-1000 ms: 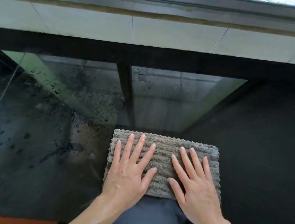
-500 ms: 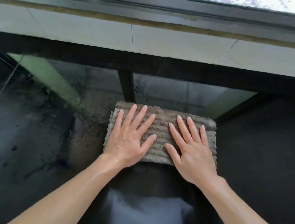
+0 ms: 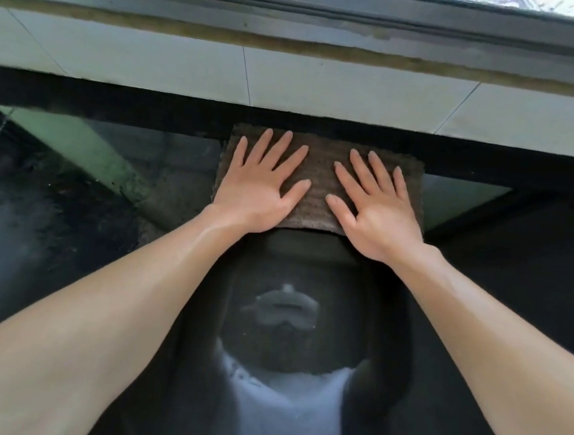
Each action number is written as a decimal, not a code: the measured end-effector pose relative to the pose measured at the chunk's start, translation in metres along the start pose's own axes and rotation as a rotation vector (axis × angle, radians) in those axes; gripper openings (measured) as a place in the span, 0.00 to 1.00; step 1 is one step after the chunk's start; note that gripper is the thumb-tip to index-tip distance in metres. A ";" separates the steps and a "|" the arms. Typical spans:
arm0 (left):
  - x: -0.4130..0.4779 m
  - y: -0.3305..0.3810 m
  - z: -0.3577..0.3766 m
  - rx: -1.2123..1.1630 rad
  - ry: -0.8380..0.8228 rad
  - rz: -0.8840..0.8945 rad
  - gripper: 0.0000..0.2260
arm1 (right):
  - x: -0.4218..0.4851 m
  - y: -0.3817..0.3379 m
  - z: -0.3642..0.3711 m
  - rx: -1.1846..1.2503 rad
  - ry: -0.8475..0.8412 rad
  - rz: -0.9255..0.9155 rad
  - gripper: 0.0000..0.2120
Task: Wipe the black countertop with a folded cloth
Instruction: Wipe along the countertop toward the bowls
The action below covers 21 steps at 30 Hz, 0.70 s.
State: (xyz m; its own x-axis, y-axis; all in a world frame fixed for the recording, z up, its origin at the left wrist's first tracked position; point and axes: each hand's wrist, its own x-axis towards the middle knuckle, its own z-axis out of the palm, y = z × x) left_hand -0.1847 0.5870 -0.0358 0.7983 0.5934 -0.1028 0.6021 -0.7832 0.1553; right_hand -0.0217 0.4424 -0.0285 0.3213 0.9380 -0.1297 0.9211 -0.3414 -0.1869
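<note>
A folded grey-brown ribbed cloth lies flat on the glossy black countertop, its far edge close to the back wall. My left hand presses flat on the cloth's left half, fingers spread. My right hand presses flat on its right half, fingers spread too. Neither hand curls around the cloth; both palms rest on top. Both forearms stretch far forward over the counter.
A white tiled wall rises right behind the counter, with a grey window frame above. The counter's left part looks wet and speckled with dirt. The polished surface mirrors the window and the person.
Both hands have pushed the cloth away from me across the counter, from the near middle up to the back edge by the wall. My arms have stretched out.
</note>
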 end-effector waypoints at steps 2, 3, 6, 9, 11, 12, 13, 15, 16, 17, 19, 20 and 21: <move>0.014 -0.002 -0.001 0.012 0.007 0.003 0.29 | 0.013 0.006 -0.003 0.002 -0.003 -0.005 0.32; 0.021 -0.004 -0.002 0.022 0.007 0.002 0.29 | 0.020 0.009 -0.004 -0.005 -0.010 -0.007 0.31; 0.039 -0.005 -0.003 0.035 -0.006 -0.007 0.29 | 0.039 0.020 -0.009 -0.025 -0.026 -0.015 0.30; 0.047 -0.003 -0.003 0.039 0.013 -0.017 0.29 | 0.048 0.027 -0.013 -0.017 -0.019 -0.038 0.30; 0.047 -0.002 -0.002 0.043 0.023 -0.019 0.30 | 0.050 0.031 -0.012 -0.011 -0.010 -0.050 0.29; 0.046 0.000 -0.001 0.047 0.024 -0.020 0.30 | 0.050 0.031 -0.011 -0.011 -0.010 -0.054 0.29; 0.046 0.000 -0.002 0.050 0.023 -0.021 0.30 | 0.050 0.031 -0.011 -0.011 -0.013 -0.054 0.30; 0.045 0.002 -0.003 0.053 0.011 -0.023 0.30 | 0.048 0.032 -0.012 -0.010 -0.021 -0.038 0.30; 0.044 0.003 -0.004 0.054 0.005 -0.026 0.29 | 0.046 0.032 -0.012 -0.012 -0.023 -0.029 0.30; 0.042 0.004 -0.005 0.054 -0.004 -0.028 0.29 | 0.044 0.032 -0.012 -0.015 -0.028 -0.019 0.31; 0.036 0.008 -0.004 0.047 -0.013 -0.021 0.29 | 0.035 0.031 -0.010 -0.020 -0.032 -0.006 0.31; 0.031 0.010 -0.003 0.037 -0.014 -0.014 0.29 | 0.029 0.030 -0.009 -0.015 -0.032 -0.004 0.31; 0.026 0.012 -0.003 0.025 -0.014 -0.007 0.29 | 0.022 0.029 -0.008 -0.008 -0.030 -0.001 0.31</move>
State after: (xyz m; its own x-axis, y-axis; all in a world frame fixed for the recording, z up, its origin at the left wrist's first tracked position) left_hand -0.1568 0.5931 -0.0335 0.7940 0.5965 -0.1174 0.6078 -0.7833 0.1304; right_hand 0.0141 0.4536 -0.0291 0.3134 0.9362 -0.1591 0.9234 -0.3396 -0.1792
